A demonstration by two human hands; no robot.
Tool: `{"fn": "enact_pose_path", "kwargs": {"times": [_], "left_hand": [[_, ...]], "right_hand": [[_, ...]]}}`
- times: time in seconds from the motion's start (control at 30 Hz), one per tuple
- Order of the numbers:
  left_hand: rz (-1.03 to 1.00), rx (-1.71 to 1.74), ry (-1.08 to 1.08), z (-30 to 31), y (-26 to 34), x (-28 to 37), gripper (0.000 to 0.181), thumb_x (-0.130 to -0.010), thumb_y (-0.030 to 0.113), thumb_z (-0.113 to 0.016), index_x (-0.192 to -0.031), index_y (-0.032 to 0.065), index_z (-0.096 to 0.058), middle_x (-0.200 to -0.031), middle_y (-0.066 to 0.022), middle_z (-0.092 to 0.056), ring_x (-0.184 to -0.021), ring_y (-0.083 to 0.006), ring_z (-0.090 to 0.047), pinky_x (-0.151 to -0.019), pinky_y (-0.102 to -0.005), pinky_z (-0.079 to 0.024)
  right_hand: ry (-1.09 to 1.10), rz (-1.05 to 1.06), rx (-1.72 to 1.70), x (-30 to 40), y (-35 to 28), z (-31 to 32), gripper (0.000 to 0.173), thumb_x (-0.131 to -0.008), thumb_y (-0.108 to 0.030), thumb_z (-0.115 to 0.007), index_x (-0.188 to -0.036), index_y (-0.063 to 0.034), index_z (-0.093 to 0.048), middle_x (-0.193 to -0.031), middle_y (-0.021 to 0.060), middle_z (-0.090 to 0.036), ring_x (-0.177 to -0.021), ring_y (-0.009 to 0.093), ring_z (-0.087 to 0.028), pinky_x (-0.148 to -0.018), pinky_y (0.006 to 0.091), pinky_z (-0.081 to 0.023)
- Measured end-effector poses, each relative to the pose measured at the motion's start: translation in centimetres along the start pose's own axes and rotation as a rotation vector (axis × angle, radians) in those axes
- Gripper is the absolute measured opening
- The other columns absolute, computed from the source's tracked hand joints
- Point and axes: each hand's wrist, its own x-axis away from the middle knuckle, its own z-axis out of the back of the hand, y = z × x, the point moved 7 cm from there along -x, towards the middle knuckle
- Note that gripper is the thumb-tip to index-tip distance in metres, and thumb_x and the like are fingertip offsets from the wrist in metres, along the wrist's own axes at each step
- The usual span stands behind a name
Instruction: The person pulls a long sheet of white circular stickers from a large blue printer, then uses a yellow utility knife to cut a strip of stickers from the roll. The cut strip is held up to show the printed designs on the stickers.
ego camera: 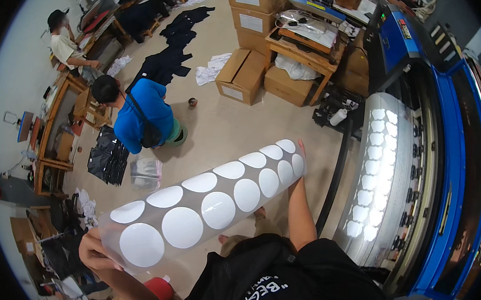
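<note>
A curved sheet of translucent film point(192, 201) with two rows of white circles spans the space in front of me. My left hand point(99, 252) grips its near left end, thumb on the edge. At the far right end, my right hand point(301, 158) holds the film from behind, with most of the fingers hidden by it. To the right stands a blue and black wide-format printer point(453, 143). Over its curved front lies more film with white scalloped shapes point(378, 174), brightly lit.
A person in a blue shirt point(143, 110) is low on the floor ahead, beside stacked black bagged items point(108, 157) and clear plastic bags point(146, 173). Cardboard boxes point(241, 75) and a wooden table point(300, 49) stand ahead right. A black bar point(337, 176) runs beside the printer.
</note>
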Motion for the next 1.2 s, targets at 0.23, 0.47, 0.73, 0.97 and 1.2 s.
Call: {"fn": "enact_pose_path", "kwargs": {"times": [0.23, 0.47, 0.73, 0.97, 1.2], "left_hand": [[-0.292, -0.269, 0.503, 1.1, 2.5, 5.5, 0.048, -0.055, 0.030, -0.089, -0.073, 0.0025, -0.053, -0.086, -0.0167, -0.064, -0.077, -0.0245, -0.063, -0.070, -0.0358, -0.049], [-0.098, -0.218, 0.782, 11.2, 5.6, 22.0, 0.051, -0.071, 0.024, -0.080, -0.106, 0.0007, -0.052, -0.111, -0.0166, -0.060, -0.100, -0.0272, -0.061, -0.091, -0.0401, -0.047], [-0.352, -0.045, 1.096, 10.4, 11.5, 35.0, 0.057, -0.077, 0.024, -0.077, -0.123, 0.0041, -0.051, -0.139, -0.0156, -0.044, -0.136, -0.0351, -0.033, -0.115, -0.0536, -0.014], [-0.512, -0.108, 1.071, 3.2, 17.2, 36.7, 0.026, -0.083, 0.024, -0.071, -0.105, 0.0111, -0.065, -0.135, -0.0224, -0.045, -0.135, -0.0413, -0.029, -0.114, -0.0590, -0.014], [-0.551, -0.380, 1.256, -5.4, 20.1, 44.0, 0.033, -0.082, 0.028, -0.071, -0.110, 0.0124, -0.063, -0.131, -0.0189, -0.050, -0.129, -0.0323, -0.041, -0.113, -0.0524, -0.020]], "right_hand": [[0.124, 0.080, 0.232, -3.8, -2.0, -2.5, 0.032, -0.092, -0.034, -0.051, -0.096, -0.0056, -0.065, -0.093, 0.0087, -0.069, -0.084, 0.024, -0.066, -0.077, 0.0368, -0.054], [0.008, -0.069, 0.486, -8.8, 1.9, -18.6, 0.029, -0.090, -0.029, -0.054, -0.102, -0.0039, -0.064, -0.094, 0.0075, -0.068, -0.087, 0.020, -0.065, -0.080, 0.0326, -0.054], [-0.310, -0.346, 0.676, -14.5, 12.4, -35.8, 0.024, -0.090, -0.023, -0.058, -0.101, -0.0032, -0.063, -0.095, 0.0072, -0.067, -0.084, 0.018, -0.065, -0.078, 0.0305, -0.054], [-0.623, -0.382, 0.650, -13.7, 23.2, -47.3, 0.024, -0.091, -0.020, -0.057, -0.103, -0.0004, -0.063, -0.097, 0.0078, -0.067, -0.088, 0.017, -0.064, -0.081, 0.0286, -0.053], [-0.777, -0.586, 0.469, -9.0, 36.5, -51.2, 0.025, -0.094, -0.018, -0.052, -0.108, 0.0012, -0.060, -0.105, 0.0111, -0.065, -0.097, 0.021, -0.062, -0.092, 0.0344, -0.047]]}}
